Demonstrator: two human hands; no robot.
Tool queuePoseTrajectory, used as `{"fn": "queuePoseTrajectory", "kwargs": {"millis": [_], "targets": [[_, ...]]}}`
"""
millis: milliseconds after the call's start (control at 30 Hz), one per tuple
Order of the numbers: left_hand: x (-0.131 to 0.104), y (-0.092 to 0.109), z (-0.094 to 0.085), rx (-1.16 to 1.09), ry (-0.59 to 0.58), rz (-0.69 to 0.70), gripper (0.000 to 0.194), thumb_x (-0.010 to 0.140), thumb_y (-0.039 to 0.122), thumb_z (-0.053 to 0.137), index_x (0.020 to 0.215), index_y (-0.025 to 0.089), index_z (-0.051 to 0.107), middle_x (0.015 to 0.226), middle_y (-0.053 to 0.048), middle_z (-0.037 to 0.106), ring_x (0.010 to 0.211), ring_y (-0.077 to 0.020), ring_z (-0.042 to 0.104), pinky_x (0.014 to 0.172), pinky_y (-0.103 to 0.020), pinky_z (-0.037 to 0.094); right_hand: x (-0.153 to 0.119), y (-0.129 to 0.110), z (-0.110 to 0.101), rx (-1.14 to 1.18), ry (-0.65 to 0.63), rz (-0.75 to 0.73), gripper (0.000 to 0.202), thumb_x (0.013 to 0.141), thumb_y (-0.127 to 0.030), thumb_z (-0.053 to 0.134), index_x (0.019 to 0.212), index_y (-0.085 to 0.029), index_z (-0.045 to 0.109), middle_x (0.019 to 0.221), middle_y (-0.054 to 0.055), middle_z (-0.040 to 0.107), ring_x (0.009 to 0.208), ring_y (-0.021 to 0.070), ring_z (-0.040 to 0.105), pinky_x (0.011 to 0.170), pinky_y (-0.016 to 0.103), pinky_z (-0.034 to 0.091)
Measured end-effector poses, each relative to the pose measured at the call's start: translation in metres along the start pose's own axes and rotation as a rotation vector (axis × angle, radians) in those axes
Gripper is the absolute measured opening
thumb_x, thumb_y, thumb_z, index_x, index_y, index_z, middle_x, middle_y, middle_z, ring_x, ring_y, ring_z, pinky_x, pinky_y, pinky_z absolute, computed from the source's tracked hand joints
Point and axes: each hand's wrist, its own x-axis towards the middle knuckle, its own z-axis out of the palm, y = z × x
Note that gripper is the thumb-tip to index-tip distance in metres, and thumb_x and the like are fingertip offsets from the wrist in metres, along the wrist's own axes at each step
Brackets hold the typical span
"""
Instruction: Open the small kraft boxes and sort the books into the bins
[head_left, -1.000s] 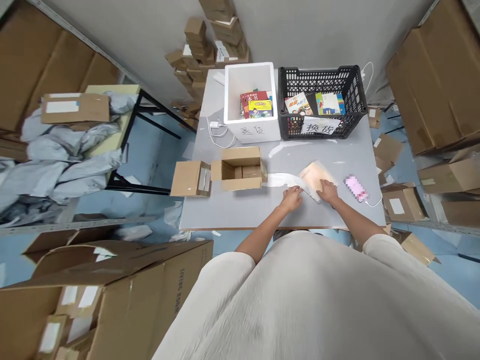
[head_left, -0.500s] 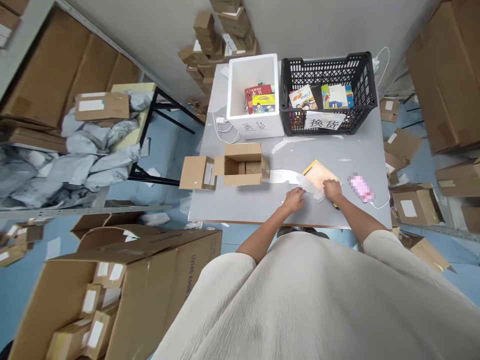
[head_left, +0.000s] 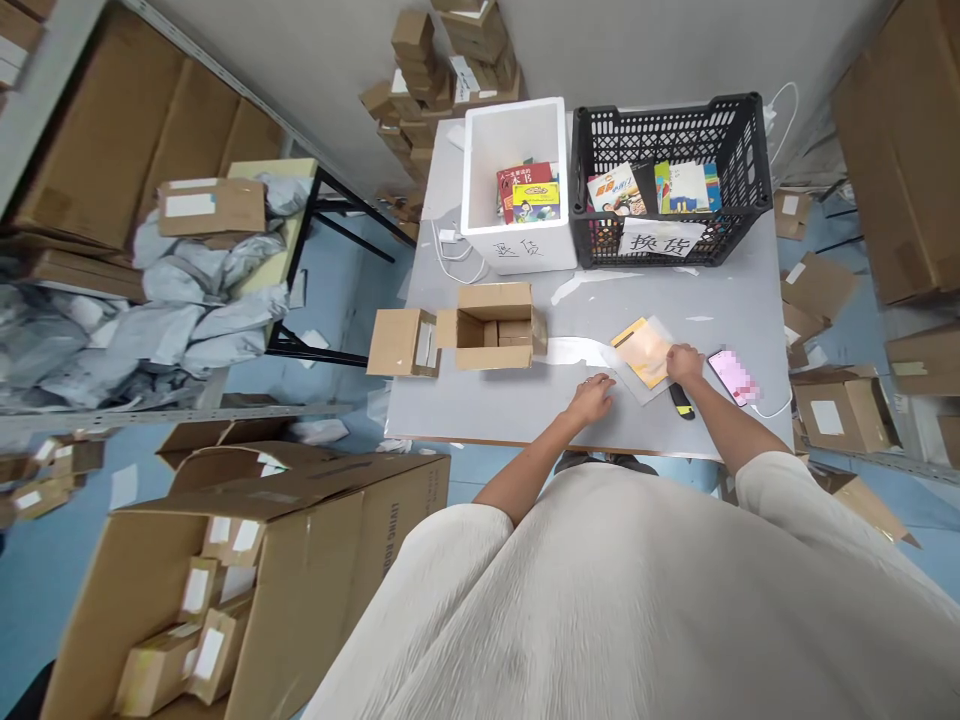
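Observation:
A book with a yellow-orange cover (head_left: 641, 350) lies tilted on the table, with a clear plastic wrapper (head_left: 643, 393) spread beneath and around it. My right hand (head_left: 685, 363) is closed at the right edge of the wrapper, its fingertips pinching the film beside the book. Flat on the tabletop, left of the wrapper, rests my left hand (head_left: 592, 398), fingers stretched out and holding nothing. A black and yellow utility knife (head_left: 682, 402) lies just below my right hand. Further right is a phone (head_left: 733, 377) with a pink screen, partly blurred, on a white cable.
An open cardboard box (head_left: 495, 355) stands on the grey table (head_left: 525, 405), beside a second box (head_left: 401, 342). Behind are a white foam bin (head_left: 517, 255) and a black crate (head_left: 675, 215) with books. A large carton (head_left: 330, 580) stands at lower left.
My right hand has shifted right and up, drawing the wrapper outward, so more of the book and the utility knife shows. My left hand stays nearly where it was. The view has shifted slightly.

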Motion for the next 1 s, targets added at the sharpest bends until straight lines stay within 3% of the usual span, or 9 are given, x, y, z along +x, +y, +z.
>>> {"fn": "queuePoseTrajectory", "kwargs": {"millis": [200, 333, 500, 567, 833, 1000], "targets": [[0.0, -0.009, 0.0, -0.011, 0.014, 0.016, 0.055, 0.103, 0.024, 0.059, 0.157, 0.025, 0.063, 0.168, -0.013, 0.055, 0.151, -0.0353, 0.057, 0.125, -0.053, 0.049, -0.013, -0.017, -0.006, 0.085, 0.031, -0.078, 0.025, 0.097, -0.018, 0.054, 0.109, -0.018, 0.077, 0.121, 0.021, 0.076, 0.116, 0.0364, 0.065, 0.106, 0.054, 0.044], [-0.001, -0.006, -0.006, -0.014, 0.039, 0.035, 0.057, 0.102, 0.023, 0.059, 0.159, 0.026, 0.06, 0.166, -0.013, 0.057, 0.149, -0.0343, 0.057, 0.124, -0.052, 0.049, -0.025, -0.043, -0.009, 0.267, 0.048, -0.213, 0.021, 0.098, -0.022, 0.057, 0.106, -0.023, 0.077, 0.119, 0.012, 0.08, 0.112, 0.0304, 0.068, 0.103, 0.044, 0.05], [-0.008, 0.009, -0.026, 0.001, 0.355, 0.033, 0.044, 0.112, 0.026, 0.045, 0.153, 0.022, 0.059, 0.16, -0.016, 0.056, 0.147, -0.0316, 0.055, 0.122, -0.048, 0.047, -0.047, -0.072, -0.008, 0.368, 0.06, -0.349, 0.016, 0.094, -0.02, 0.063, 0.099, -0.025, 0.077, 0.109, 0.007, 0.081, 0.103, 0.0271, 0.07, 0.099, 0.038, 0.056], [-0.009, 0.012, -0.035, 0.031, 0.429, 0.024, 0.043, 0.113, 0.025, 0.043, 0.153, 0.022, 0.058, 0.16, -0.017, 0.055, 0.148, -0.0325, 0.053, 0.124, -0.048, 0.045, -0.056, -0.083, -0.005, 0.392, 0.066, -0.394, 0.015, 0.093, -0.02, 0.063, 0.097, -0.025, 0.077, 0.109, 0.007, 0.08, 0.104, 0.0271, 0.071, 0.1, 0.039, 0.056], [-0.014, -0.004, -0.04, 0.052, 0.287, 0.011, 0.063, 0.106, 0.02, 0.048, 0.168, 0.022, 0.04, 0.158, -0.017, 0.061, 0.143, -0.0346, 0.06, 0.119, -0.048, 0.048, -0.082, -0.115, 0.017, 0.627, -0.037, -0.471, 0.012, 0.085, -0.024, 0.061, 0.093, -0.024, 0.07, 0.099, 0.005, 0.078, 0.092, 0.0236, 0.07, 0.095, 0.04, 0.058], [-0.018, -0.013, -0.034, 0.126, 0.214, 0.008, 0.045, 0.109, 0.022, 0.048, 0.152, 0.023, 0.06, 0.151, -0.016, 0.066, 0.138, -0.0342, 0.063, 0.117, -0.048, 0.048, -0.085, -0.116, 0.026, 0.618, 0.015, -0.359, 0.024, 0.081, -0.022, 0.06, 0.104, -0.025, 0.067, 0.096, 0.002, 0.074, 0.091, 0.023, 0.069, 0.092, 0.039, 0.058]]}}
